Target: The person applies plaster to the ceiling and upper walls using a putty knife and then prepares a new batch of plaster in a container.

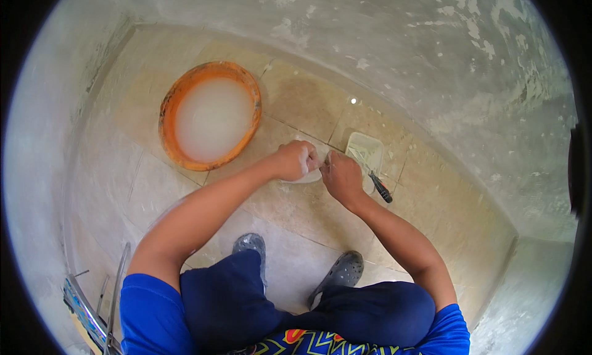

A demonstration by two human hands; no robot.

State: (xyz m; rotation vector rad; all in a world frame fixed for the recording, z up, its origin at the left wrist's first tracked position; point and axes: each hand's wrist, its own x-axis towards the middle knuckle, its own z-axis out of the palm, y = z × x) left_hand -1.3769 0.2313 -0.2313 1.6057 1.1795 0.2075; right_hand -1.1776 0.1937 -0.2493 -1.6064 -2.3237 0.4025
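My left hand (298, 160), smeared with white, is curled closed in front of me. Almost touching it, my right hand (343, 177) has its fingers pinched together. Whatever lies between the fingers is too small or hidden to make out. Just below both hands sits a white shallow container or sheet (306, 178) on the floor, largely covered by them. Right of my right hand lies a pale rectangular tray (365, 146) with whitish material in it. A tool with a black and orange handle (381, 188) rests against the tray's near side, its working end unclear.
An orange basin (170, 123) of cloudy whitish liquid stands on the tiled floor (296, 111) at the left. A grey, patchy wall (431, 65) curves around the far and right sides. My grey clogs (343, 270) are planted nearby. A metal-framed object (89, 312) stands at lower left.
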